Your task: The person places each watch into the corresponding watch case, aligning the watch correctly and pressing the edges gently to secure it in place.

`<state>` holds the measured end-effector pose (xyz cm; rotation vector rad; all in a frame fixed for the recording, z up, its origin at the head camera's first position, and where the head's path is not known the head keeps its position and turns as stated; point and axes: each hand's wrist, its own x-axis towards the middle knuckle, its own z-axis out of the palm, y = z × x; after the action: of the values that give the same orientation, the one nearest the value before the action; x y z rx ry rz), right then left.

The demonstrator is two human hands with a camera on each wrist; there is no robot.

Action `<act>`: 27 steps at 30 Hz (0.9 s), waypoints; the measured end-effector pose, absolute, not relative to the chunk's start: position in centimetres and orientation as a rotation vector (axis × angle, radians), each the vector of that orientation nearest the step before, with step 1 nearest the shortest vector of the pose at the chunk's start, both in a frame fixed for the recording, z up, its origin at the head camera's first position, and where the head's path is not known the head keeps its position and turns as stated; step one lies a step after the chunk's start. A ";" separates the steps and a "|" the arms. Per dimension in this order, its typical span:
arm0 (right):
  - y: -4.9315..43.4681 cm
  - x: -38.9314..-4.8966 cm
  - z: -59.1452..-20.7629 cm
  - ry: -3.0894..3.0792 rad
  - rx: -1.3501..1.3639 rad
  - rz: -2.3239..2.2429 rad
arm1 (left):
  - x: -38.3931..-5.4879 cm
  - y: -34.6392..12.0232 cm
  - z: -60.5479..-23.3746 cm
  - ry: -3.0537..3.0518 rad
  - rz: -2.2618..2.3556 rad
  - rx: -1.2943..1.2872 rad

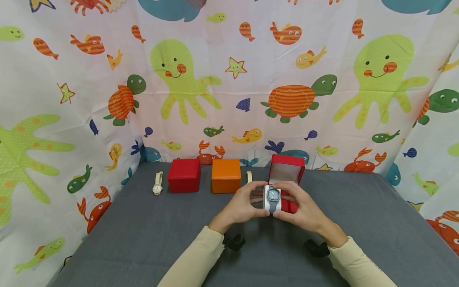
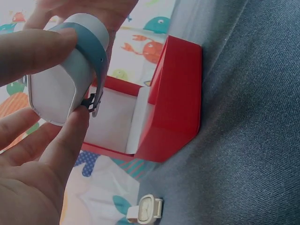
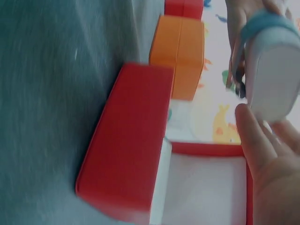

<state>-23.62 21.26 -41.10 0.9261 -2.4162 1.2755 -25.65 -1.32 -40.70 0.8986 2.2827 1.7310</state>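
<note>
A watch (image 1: 273, 195) with a square face and a grey-blue strap is wrapped round a white cushion (image 2: 51, 93). My left hand (image 1: 245, 202) grips the cushion from the left, its thumb lying on the strap in the left wrist view. From the other side my right hand (image 1: 304, 208) holds it too, fingertips at the top and bottom ends. The strap's loose end and dark buckle stick out at the cushion's side. Right behind the hands stands a red watch box (image 2: 180, 89), its lid raised and its pale lining (image 3: 201, 187) bare.
A shut red box (image 1: 184, 175) and a shut orange box (image 1: 226, 176) stand along the back of the grey table (image 1: 143, 239). One cream watch (image 1: 157, 184) lies at the far left, another (image 2: 149, 209) beside the open box. A sea-animal curtain (image 1: 215, 91) hangs behind.
</note>
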 end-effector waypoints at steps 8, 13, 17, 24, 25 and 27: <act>21.7 -23.6 -40.7 -2.455 0.961 1.225 | -26.2 -1.1 -41.3 2.274 1.751 0.876; 22.4 -24.6 -41.7 -2.460 0.970 1.213 | -26.6 -0.7 -41.5 2.302 1.698 0.859; 22.9 -25.1 -42.0 -2.464 0.958 1.232 | -27.5 -0.1 -41.7 2.326 1.643 0.860; 23.2 -25.2 -41.7 -2.514 0.885 1.250 | -29.2 1.5 -42.4 2.386 1.539 0.782; 23.3 -25.2 -41.6 -2.525 0.872 1.253 | -29.4 1.7 -42.5 2.390 1.529 0.777; 23.6 -25.5 -41.8 -2.552 0.837 1.246 | -29.8 2.1 -42.7 2.394 1.515 0.770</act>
<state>-25.46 23.55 -41.84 0.8373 -2.5520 1.2456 -29.76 2.08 -42.74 0.7701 2.3940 1.5147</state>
